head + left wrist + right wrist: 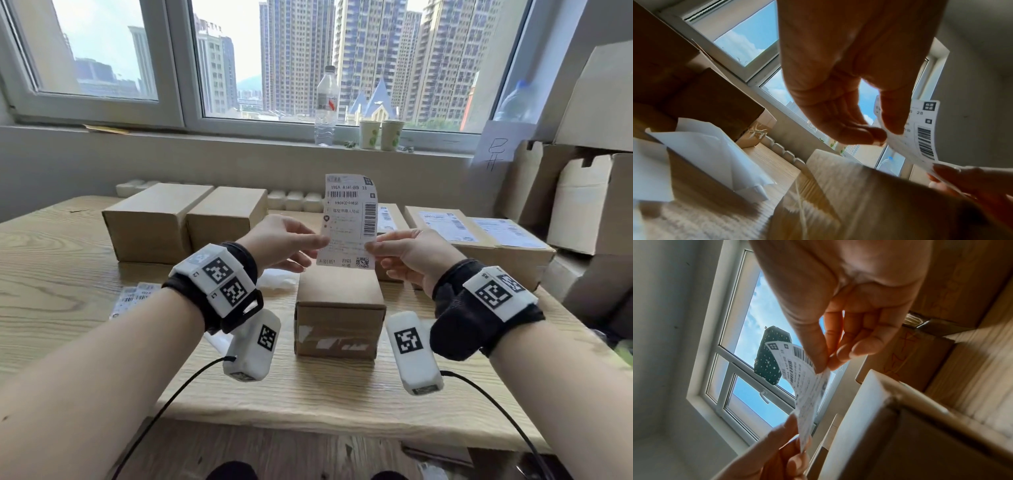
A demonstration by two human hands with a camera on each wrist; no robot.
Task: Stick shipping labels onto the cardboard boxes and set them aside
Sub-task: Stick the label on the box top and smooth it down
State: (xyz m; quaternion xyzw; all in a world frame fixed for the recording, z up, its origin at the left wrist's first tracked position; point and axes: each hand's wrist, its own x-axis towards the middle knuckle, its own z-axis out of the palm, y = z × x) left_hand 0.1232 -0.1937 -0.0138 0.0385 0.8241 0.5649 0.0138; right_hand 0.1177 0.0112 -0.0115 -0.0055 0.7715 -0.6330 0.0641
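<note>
White thermal paper, thin and limp: the shipping label [349,219] I have in the air curls at its top corner and bows between my grips, so I judge it near weightless, floppy, and quick to fold onto itself if its back is bare adhesive, which I cannot confirm from here. My left hand [284,241] pinches its left edge between thumb and fingertips, and my right hand [412,255] pinches the right edge the same way, both low on the sheet, print facing me. The label hangs upright directly above the small cardboard box [340,313], which sits on the wooden table [61,274] with its top face bare. Behind that box and to its left stand two unlabelled boxes [185,219]; behind it to the right lie boxes that carry labels already [479,236]. I would keep hold at the margins only, keep the sheet taut between both pinches, and land one short edge first.
</note>
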